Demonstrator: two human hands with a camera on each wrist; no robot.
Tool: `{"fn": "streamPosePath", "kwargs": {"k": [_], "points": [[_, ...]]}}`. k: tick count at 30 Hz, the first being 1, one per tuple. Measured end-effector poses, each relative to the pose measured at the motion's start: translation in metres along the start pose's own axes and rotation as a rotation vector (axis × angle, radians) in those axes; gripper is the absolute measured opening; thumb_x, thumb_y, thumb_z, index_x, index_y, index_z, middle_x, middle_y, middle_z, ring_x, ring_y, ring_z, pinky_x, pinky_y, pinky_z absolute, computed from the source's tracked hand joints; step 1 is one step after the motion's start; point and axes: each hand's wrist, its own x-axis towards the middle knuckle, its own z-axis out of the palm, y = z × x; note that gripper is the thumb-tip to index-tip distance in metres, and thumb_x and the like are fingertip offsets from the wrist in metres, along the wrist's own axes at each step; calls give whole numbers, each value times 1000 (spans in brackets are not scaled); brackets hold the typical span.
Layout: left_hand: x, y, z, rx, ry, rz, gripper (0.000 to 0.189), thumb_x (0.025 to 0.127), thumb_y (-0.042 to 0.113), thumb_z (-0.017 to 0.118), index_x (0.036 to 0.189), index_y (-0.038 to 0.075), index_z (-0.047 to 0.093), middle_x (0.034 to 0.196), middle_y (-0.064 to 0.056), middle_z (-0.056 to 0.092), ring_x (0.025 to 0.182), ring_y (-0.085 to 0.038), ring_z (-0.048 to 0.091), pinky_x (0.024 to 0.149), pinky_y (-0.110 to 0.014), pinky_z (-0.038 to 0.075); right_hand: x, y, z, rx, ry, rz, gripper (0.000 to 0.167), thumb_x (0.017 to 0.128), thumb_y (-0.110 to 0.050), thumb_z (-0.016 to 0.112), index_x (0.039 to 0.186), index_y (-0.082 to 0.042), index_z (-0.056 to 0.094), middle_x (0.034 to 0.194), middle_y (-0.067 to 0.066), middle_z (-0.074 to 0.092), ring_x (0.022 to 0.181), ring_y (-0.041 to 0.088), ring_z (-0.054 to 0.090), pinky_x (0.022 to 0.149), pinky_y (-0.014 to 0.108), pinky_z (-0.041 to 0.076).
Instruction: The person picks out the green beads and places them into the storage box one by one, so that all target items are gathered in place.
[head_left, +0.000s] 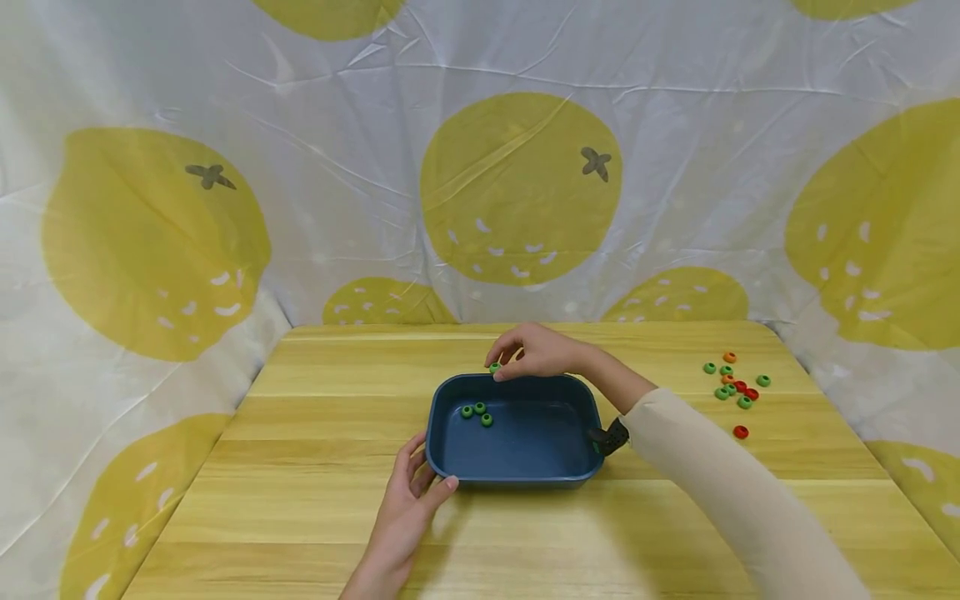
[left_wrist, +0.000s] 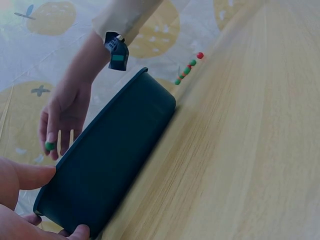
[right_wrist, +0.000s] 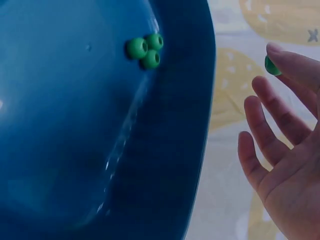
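A blue rectangular tub with rounded corners stands on the table. My left hand grips its near left corner, thumb at the front rim and fingers along the left side. Between thumb and forefinger, my right hand pinches a green bead over the tub's far rim. The other fingers are spread apart from the bead in the right wrist view, where its round green side shows at the thumb tip. Three green beads with holes lie together on the tub's floor, toward the left in the head view.
At the table's right side lies a loose group of green, orange and red beads, with one red bead nearer the front. A wooden table bears everything. Behind it hangs a white cloth printed with yellow fruit.
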Motion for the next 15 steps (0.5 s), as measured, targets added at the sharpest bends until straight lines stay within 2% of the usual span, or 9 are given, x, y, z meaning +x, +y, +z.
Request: {"fn": "streamPosePath", "kwargs": {"k": [6, 15], "points": [[1, 1, 0, -8, -3, -3, 80, 94, 1, 73, 159, 13, 28, 156, -20, 38, 145, -39, 38, 105, -41, 45, 18, -5, 11, -42, -31, -60, 26, 96, -18, 77, 116, -3, 77, 113, 0, 73, 102, 15, 68, 93, 39, 55], [1, 1, 1, -13, -7, -4, 79, 94, 0, 73, 159, 12, 28, 156, -20, 37, 145, -39, 38, 105, -41, 45, 30, -7, 22, -5, -53, -91, 29, 94, -18, 78, 117, 0, 76, 111, 1, 75, 101, 16, 70, 95, 52, 53]]}}
